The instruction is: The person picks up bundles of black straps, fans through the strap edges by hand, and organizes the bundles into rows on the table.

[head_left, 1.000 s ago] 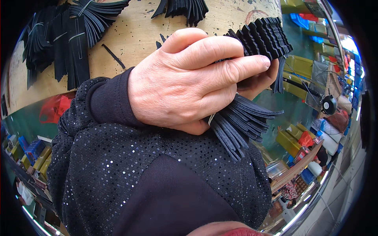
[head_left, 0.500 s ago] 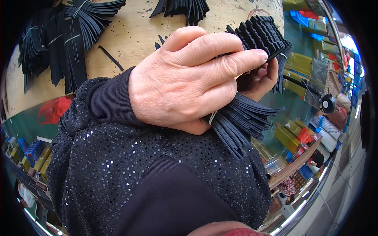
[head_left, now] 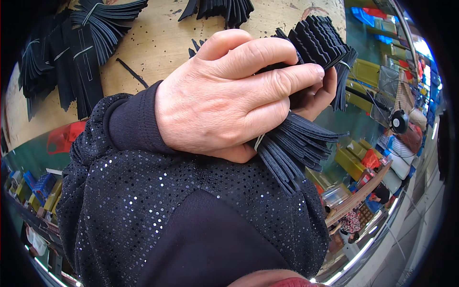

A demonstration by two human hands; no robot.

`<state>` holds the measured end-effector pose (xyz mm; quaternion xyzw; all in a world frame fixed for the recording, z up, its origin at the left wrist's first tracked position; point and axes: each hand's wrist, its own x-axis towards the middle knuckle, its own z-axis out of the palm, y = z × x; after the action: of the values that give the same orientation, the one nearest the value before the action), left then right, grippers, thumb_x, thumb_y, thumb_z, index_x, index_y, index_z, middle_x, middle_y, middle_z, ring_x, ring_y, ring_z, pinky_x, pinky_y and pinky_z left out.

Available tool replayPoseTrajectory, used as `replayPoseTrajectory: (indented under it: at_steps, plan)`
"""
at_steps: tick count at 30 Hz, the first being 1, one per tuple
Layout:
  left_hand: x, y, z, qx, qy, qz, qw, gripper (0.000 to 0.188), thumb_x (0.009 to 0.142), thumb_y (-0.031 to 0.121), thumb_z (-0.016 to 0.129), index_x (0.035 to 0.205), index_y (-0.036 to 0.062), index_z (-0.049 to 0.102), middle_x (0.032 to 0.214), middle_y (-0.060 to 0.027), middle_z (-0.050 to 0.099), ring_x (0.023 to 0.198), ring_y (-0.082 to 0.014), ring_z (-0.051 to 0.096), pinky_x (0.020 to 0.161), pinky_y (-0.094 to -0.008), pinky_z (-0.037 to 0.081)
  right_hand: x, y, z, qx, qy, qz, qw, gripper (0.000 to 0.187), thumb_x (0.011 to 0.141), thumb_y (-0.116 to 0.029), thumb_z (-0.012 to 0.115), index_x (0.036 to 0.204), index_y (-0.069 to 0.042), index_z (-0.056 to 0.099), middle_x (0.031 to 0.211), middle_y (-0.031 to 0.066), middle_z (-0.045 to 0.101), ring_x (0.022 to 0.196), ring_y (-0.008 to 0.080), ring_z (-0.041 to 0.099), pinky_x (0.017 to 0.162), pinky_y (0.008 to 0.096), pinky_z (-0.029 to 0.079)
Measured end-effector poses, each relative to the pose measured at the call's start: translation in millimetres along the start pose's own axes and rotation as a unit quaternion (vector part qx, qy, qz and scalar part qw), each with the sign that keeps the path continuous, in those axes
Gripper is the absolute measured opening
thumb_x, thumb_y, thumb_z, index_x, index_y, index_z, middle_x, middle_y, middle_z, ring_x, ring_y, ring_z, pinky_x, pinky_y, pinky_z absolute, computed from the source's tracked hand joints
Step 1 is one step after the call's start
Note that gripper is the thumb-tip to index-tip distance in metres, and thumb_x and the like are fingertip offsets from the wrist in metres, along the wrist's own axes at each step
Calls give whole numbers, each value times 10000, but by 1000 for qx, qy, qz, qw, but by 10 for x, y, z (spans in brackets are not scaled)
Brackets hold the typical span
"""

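My left hand [head_left: 224, 95], back upward, reaches across to the right with its fingers bent round a bundle of thin black strips [head_left: 299, 143]. A pale band ties this bundle beside my thumb, and the strip ends fan out below. Just beyond, my right hand [head_left: 320, 98] shows only a few curled fingers; the rest is hidden behind the left hand and the strips. Against the fingertips of both hands stands a stack of black strips with wavy edges [head_left: 319, 42]. Whether it belongs to the same bundle I cannot tell.
On the wooden table [head_left: 158, 33] lie banded black bundles [head_left: 86, 62] at left and another bundle [head_left: 224, 12] at the far edge. A loose black strip [head_left: 131, 71] lies between. A red plastic bag [head_left: 64, 137] is at left; yellow bins [head_left: 351, 160] stand at right.
The view has shifted slightly, so the table bundles sit a little further left. Both hands keep the same grip, with the wavy stack tilted very slightly.
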<state>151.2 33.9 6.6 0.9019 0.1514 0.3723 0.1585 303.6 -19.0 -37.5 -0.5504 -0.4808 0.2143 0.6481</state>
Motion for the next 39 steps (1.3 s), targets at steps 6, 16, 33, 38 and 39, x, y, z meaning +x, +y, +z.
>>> replayPoseTrajectory:
  at_steps: [6,16,33,38,39]
  plan:
    - [-15,-11,-40,10,-9,4,1000,520,413,372,506,793,27,592,1251,-121,539,1065,-267,505,866,-356,342,-38,-37,39,-18,7,9,1000,937,606,-140,828,1338,-62,248,1197,125,476,1081,222,508,945,328,417]
    - [-54,19,-58,7,-16,2,1000,533,385,368,515,792,29,578,1250,-127,535,1056,-271,505,845,-365,349,-108,-76,96,17,36,69,997,926,618,-144,823,1338,-58,246,1204,136,458,1085,226,505,941,332,421]
    - [-551,-145,-284,-146,47,-99,983,573,673,207,719,1136,-20,469,1264,-175,459,1099,-302,482,935,-413,355,450,21,-146,32,-75,118,990,915,609,-88,729,1343,67,205,1238,178,424,1116,245,462,983,340,350]
    - [-940,-22,-358,-492,273,-347,750,378,828,-1,535,1189,11,424,1080,-64,552,1001,-127,524,895,-270,393,1168,343,-96,-280,-116,50,952,960,623,-318,743,1312,137,255,1294,281,393,1204,331,404,1030,337,290]
    - [-951,-17,-402,-502,293,-351,734,335,862,28,506,1187,28,424,1064,-73,562,982,-147,545,903,-298,406,1325,388,-39,-324,-123,18,938,979,618,-347,741,1314,136,249,1304,300,378,1220,353,388,1040,346,281]
